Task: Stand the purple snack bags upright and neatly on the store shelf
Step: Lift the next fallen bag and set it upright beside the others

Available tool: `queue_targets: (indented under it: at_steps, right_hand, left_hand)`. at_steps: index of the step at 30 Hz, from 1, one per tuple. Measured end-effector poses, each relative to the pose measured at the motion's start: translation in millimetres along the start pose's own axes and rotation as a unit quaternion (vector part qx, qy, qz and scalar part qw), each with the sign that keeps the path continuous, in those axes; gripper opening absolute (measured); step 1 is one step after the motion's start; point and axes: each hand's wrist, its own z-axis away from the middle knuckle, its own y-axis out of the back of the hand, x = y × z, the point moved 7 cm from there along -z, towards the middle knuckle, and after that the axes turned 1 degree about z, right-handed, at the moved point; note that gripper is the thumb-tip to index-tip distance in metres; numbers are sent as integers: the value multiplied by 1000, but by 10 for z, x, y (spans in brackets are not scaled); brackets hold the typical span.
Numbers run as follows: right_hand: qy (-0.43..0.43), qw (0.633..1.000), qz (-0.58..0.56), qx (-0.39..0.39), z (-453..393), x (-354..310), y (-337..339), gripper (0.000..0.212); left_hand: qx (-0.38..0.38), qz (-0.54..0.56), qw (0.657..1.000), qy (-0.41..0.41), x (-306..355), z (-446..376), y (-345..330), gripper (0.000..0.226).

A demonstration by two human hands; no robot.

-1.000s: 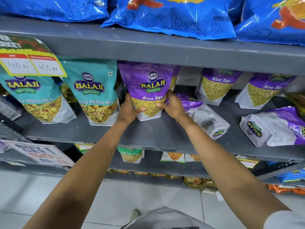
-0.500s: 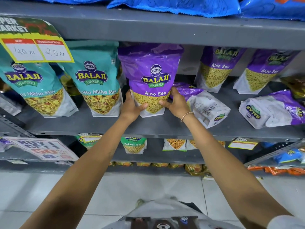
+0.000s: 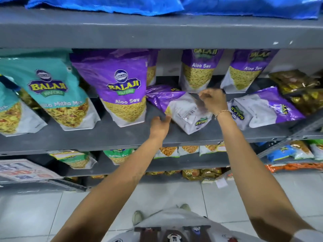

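A purple Aloo Sev bag (image 3: pixel 122 88) stands upright on the grey shelf (image 3: pixel 87 137), free of both hands. Right of it a second purple bag (image 3: pixel 181 109) lies flat on its back. My left hand (image 3: pixel 160 125) hovers with fingers apart at that bag's near left edge. My right hand (image 3: pixel 212 101) is over the bag's far right side, fingers curled and blurred; whether it grips the bag is unclear. Two more purple bags (image 3: pixel 198 70) (image 3: pixel 246 70) stand at the back. Another purple bag (image 3: pixel 265 109) lies flat at the right.
Teal snack bags (image 3: pixel 57 95) stand to the left of the upright purple bag. Brown-gold packets (image 3: pixel 297 91) are piled at the far right. Blue bags (image 3: pixel 104 4) overhang the shelf above. Lower shelves hold smaller packets, and a white tiled floor lies below.
Both hands have let go of the upright purple bag and moved right to the bag lying flat beside it. The camera has tilted a little upward.
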Motion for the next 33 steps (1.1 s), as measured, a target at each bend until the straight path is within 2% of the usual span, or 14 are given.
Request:
queue_targets:
  at_steps: [2, 4, 6, 9, 12, 17, 19, 21, 22, 24, 27, 30, 33]
  right_hand:
    - [-52, 995, 4, -84, -90, 307, -58, 38]
    - [-78, 984, -19, -158, -114, 495, -196, 46]
    - [-82, 980, -32, -180, -143, 591, -259, 52]
    - [-101, 969, -57, -218, -172, 659, -371, 55]
    - [-169, 916, -157, -327, -79, 733, -505, 48]
    - [-125, 891, -190, -393, -108, 936, -398, 37]
    - [-103, 878, -215, -416, -115, 981, -373, 21]
    - [-73, 878, -242, -407, -157, 921, -355, 3]
    - [-52, 879, -252, -401, -183, 848, -348, 5]
    - [-5, 879, -268, -393, -247, 672, -331, 22]
    - [40, 907, -266, -324, -394, 453, -306, 43]
    - [54, 931, -267, -242, -524, 320, -360, 56]
    - [34, 945, -253, -204, -573, 329, -521, 69]
  left_hand:
    - [-13, 28, 998, 62, -34, 13, -206, 56]
    - [-4, 62, 995, 81, -15, 26, -325, 55]
    - [10, 74, 994, 80, 28, 10, -410, 53]
    - [15, 83, 992, 89, 88, -27, -498, 64]
    - [42, 98, 991, 83, 140, 0, -537, 56]
    - [10, 142, 989, 42, 188, 127, -503, 35]
    - [0, 155, 988, 11, 257, 180, -456, 41]
    - [3, 146, 989, -33, 360, 199, -392, 41]
    - [12, 132, 990, -54, 414, 199, -345, 39]
    - [37, 95, 990, -102, 550, 171, -230, 50]
    - [55, 22, 981, -185, 837, 66, -102, 60]
    - [76, -48, 969, -231, 1073, -149, -40, 47]
    - [85, -128, 967, -201, 1061, -394, -60, 30]
